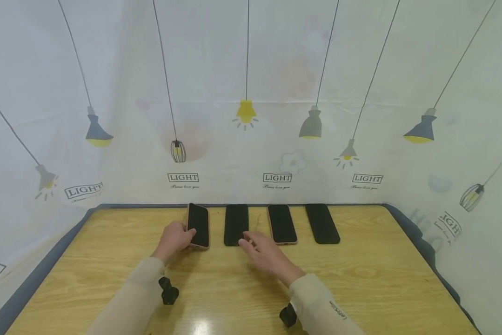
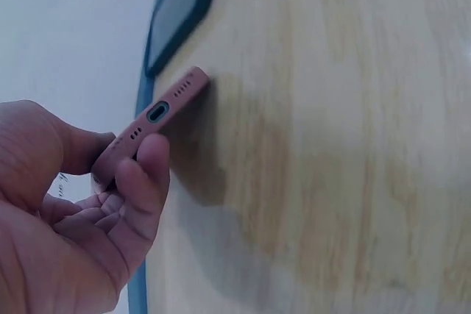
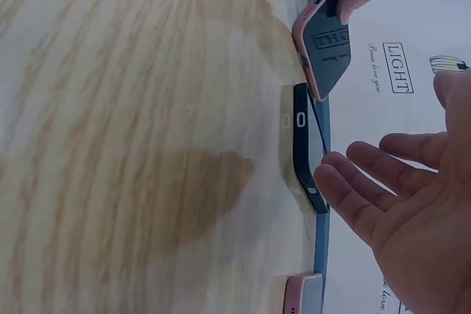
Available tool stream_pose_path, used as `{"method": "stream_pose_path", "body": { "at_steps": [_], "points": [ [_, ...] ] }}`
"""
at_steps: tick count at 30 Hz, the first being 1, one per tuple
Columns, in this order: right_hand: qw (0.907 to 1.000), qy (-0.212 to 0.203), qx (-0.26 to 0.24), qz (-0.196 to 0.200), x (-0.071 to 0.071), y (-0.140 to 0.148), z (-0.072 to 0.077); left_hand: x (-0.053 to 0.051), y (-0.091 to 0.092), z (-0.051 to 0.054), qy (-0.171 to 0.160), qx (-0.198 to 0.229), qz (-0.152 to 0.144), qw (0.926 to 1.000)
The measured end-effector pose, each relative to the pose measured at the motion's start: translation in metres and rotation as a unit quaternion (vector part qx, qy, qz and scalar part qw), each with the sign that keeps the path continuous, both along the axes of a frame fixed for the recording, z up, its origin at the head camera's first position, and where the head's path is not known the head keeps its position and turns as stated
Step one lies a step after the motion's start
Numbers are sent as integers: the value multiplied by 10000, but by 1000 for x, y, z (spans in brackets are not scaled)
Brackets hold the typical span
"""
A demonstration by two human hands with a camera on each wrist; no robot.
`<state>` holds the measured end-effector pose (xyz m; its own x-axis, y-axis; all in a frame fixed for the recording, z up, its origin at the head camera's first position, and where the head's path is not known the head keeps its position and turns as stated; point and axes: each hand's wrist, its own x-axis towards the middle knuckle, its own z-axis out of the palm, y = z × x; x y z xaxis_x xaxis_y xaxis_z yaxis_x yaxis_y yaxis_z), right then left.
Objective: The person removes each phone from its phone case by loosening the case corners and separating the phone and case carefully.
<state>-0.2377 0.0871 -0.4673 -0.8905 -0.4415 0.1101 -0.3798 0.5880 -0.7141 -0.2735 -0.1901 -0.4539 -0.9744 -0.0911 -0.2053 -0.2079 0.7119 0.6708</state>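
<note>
My left hand [image 1: 174,240] grips the leftmost phone [image 1: 198,224], which has a pink case and a dark screen. Thumb lies over the screen side and fingers go underneath. In the left wrist view this phone [image 2: 176,97] is tilted, its left edge raised off the table and its charging port showing. My right hand [image 1: 265,253] hovers with fingers extended near the lower right corner of a black-cased phone [image 1: 236,218]. Nothing is held in that right hand [image 3: 419,204]; whether a fingertip touches the black phone I cannot tell.
Farther right in the same row lie another pink-cased phone [image 1: 282,224] and another black-cased phone [image 1: 323,224]. All are near the back edge of the wooden table [image 1: 234,298]. Behind it hangs a white sheet [image 1: 217,60] printed with lamps.
</note>
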Motion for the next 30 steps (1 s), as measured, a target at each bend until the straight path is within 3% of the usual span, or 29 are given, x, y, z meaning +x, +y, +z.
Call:
{"method": "stream_pose_path", "body": {
  "at_steps": [9,18,30],
  "points": [
    [9998,140,-143,-30,1,6,6,14,8,-3,-113,291,-165,9994],
    [9998,157,-116,-74,2,9,8,36,17,-7,250,606,-307,9974],
    [9997,164,-169,-93,-3,12,9,58,41,-5,744,1204,-574,9883]
  ]
}}
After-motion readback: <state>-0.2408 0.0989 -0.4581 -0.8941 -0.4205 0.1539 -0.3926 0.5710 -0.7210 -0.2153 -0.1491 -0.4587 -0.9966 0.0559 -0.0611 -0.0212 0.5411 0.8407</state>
